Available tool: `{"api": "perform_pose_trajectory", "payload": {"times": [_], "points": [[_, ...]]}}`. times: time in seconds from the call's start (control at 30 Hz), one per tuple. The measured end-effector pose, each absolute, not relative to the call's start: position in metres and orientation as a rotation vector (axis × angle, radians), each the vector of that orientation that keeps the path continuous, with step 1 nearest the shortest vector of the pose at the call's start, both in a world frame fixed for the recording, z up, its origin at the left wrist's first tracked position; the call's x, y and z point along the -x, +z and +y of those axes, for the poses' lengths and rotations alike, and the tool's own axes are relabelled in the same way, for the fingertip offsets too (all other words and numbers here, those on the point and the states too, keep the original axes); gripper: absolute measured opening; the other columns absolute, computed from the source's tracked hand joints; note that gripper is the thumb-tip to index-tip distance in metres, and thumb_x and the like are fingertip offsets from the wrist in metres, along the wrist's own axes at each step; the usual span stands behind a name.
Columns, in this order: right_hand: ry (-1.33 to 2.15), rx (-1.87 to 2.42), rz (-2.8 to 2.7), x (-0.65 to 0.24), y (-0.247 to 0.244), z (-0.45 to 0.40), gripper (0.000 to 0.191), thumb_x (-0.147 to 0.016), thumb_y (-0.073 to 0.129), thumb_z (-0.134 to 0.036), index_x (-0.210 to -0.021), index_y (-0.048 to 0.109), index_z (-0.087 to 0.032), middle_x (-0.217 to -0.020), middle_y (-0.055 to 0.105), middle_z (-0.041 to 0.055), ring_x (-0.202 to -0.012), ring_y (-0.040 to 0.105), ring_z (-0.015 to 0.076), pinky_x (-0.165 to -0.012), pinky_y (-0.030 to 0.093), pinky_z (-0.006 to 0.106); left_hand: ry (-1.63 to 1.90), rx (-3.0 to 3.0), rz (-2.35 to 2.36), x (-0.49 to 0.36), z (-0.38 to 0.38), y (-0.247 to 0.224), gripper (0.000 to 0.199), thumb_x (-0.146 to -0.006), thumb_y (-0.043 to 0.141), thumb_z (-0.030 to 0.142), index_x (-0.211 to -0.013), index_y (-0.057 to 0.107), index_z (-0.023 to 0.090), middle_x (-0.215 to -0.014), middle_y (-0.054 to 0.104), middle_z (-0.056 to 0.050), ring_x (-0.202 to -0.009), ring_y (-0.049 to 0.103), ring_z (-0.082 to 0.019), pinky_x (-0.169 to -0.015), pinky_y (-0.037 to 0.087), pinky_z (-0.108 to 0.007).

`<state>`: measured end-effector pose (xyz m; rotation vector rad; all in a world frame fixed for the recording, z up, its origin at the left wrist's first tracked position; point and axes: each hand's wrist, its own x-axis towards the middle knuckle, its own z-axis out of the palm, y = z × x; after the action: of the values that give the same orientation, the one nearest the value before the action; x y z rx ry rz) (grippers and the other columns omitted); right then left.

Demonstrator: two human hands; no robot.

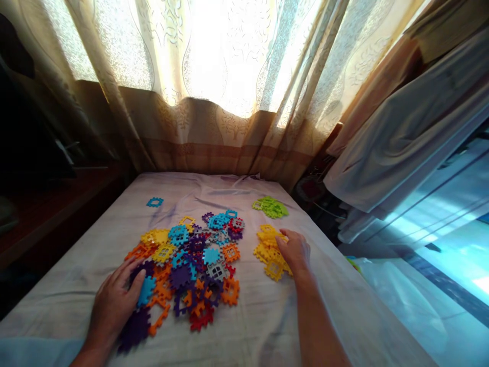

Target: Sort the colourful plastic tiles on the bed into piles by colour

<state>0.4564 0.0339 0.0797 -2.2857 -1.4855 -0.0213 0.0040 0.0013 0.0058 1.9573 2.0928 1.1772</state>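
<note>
A mixed pile of notched plastic building tiles (pixel 181 275) in purple, orange, blue, yellow, red and grey lies on the pale sheet. My left hand (pixel 118 290) rests at the pile's near left edge, thumb and fingers apart, beside a blue tile (pixel 146 290) and dark purple ones. To the right of the pile is a heap of yellow tiles (pixel 274 267). Over that heap, my right hand (pixel 296 251) has its thumb and fingers closed at the edge of a yellow tile (pixel 269 236); the grip itself is partly hidden.
Green tiles (pixel 270 206) form a small heap farther back on the right. A single blue frame tile (pixel 155 202) lies at the far left of the sheet-covered surface (pixel 214 191). Curtains (pixel 214 122) hang behind, and clothes (pixel 382 132) hang at the right.
</note>
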Motion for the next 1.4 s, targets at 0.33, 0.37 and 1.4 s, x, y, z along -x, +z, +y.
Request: {"api": "perform_pose_trajectory", "payload": {"times": [0.33, 0.37, 1.4], "points": [[0.055, 1.921, -1.801, -0.396, 0.087, 0.049, 0.03, -0.086, 0.052, -0.02, -0.107, 0.073, -0.024, -0.112, 0.071, 0.0069, -0.109, 0.06, 0.0231, -0.096, 0.043, 0.036, 1.222, -1.957, 2.145, -0.005, 0.001, 0.003, 0.043, -0.084, 0.046, 0.054, -0.104, 0.07, 0.025, -0.117, 0.07, -0.008, -0.109, 0.065, -0.027, -0.099, 0.05, -0.042], [0.1, 1.837, -1.88, -0.379, 0.088, 0.054, 0.029, -0.086, 0.053, -0.02, -0.106, 0.073, -0.024, -0.11, 0.072, 0.0065, -0.108, 0.061, 0.0224, -0.097, 0.043, 0.035, 1.224, -1.959, 2.141, -0.005, 0.001, 0.004, 0.042, -0.084, 0.046, 0.053, -0.105, 0.07, 0.025, -0.117, 0.07, -0.007, -0.109, 0.065, -0.027, -0.1, 0.049, -0.042], [0.29, 1.649, -2.57, -0.255, 0.119, 0.102, 0.03, -0.088, 0.05, -0.028, -0.102, 0.075, -0.027, -0.109, 0.074, 0.0036, -0.107, 0.064, 0.0202, -0.091, 0.044, 0.028, 1.172, -1.993, 2.21, -0.017, -0.007, 0.01, 0.038, -0.089, 0.044, 0.043, -0.109, 0.071, 0.025, -0.12, 0.07, -0.008, -0.11, 0.064, -0.027, -0.1, 0.047, -0.046]]}}
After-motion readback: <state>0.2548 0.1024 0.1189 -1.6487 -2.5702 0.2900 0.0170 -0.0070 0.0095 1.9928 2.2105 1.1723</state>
